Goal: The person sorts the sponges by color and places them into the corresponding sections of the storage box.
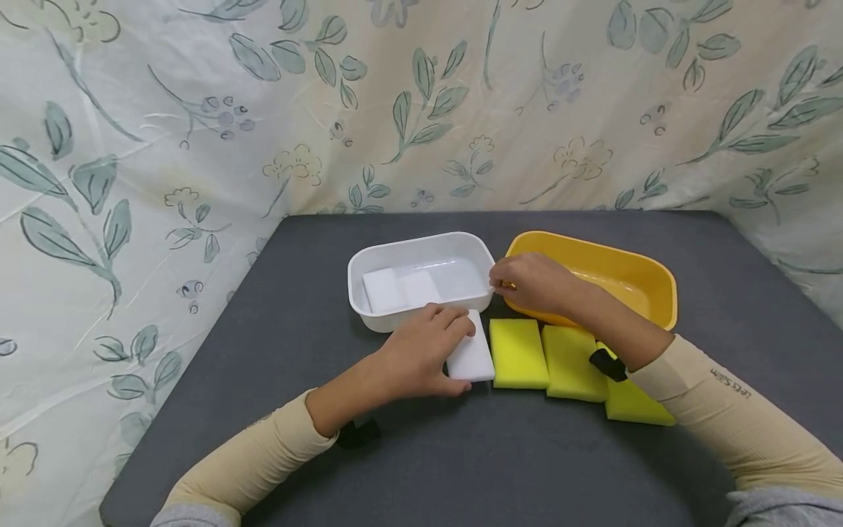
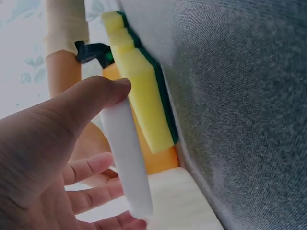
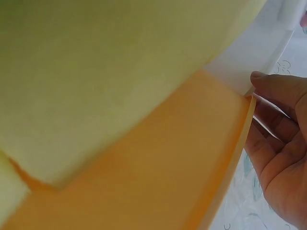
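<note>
On the grey table [image 1: 461, 468] two tubs stand side by side, touching or almost touching. At the left is the white tub [image 1: 421, 252]; inside it lie two white sponges [image 1: 400, 289], flat on the bottom, next to each other. At the right is the yellow tub [image 1: 648, 274]; the part of its inside that shows holds nothing, but the right arm hides some of it.

Just in front of the white tub lies another white sponge [image 1: 471, 355]. The left hand [image 1: 421, 359] holds it: the thumb lies along one long side and the curled fingers reach over the other side, as the left wrist view shows. It seems to rest on the table, but I cannot tell this for sure.

Beside this sponge, to the right, three yellow sponges [image 1: 516, 353] lie in a row in front of the yellow tub; each has a dark green layer underneath.

The right hand [image 1: 536, 282] is at the place where the two tubs meet. Its fingers are curled, and the fingertips pinch the rim of the yellow tub.
</note>
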### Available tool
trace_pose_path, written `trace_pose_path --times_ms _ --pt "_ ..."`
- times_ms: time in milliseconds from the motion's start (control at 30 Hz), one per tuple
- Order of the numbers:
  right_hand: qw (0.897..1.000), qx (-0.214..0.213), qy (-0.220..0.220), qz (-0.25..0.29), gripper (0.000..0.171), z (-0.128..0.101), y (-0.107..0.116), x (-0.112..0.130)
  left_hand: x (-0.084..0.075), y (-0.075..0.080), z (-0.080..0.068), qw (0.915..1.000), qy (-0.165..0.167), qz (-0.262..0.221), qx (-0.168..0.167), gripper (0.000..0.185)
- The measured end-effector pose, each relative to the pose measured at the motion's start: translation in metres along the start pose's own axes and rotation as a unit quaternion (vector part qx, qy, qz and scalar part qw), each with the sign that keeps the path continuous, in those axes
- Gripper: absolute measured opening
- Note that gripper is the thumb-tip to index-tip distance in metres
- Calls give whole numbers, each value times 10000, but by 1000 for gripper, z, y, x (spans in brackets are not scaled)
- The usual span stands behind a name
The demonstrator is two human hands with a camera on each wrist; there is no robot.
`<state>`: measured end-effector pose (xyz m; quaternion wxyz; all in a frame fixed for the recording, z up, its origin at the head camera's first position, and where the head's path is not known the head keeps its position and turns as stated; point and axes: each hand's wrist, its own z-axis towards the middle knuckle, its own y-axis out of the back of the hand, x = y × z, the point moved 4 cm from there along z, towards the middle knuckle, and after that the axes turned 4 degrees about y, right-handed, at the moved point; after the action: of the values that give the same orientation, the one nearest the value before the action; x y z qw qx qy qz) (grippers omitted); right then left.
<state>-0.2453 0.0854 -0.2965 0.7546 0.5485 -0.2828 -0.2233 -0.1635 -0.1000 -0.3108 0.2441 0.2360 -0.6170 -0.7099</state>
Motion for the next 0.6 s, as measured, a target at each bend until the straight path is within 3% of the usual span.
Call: trace_pose_path --times_ms 367,600 --pt "10000 35 50 38 8 -1 -2 -1 7 -2 10 9979 -264 116 -584 61" --pt "10000 47 48 58 8 0 -1 -2 9 0 12 9989 -231 29 -406 63"
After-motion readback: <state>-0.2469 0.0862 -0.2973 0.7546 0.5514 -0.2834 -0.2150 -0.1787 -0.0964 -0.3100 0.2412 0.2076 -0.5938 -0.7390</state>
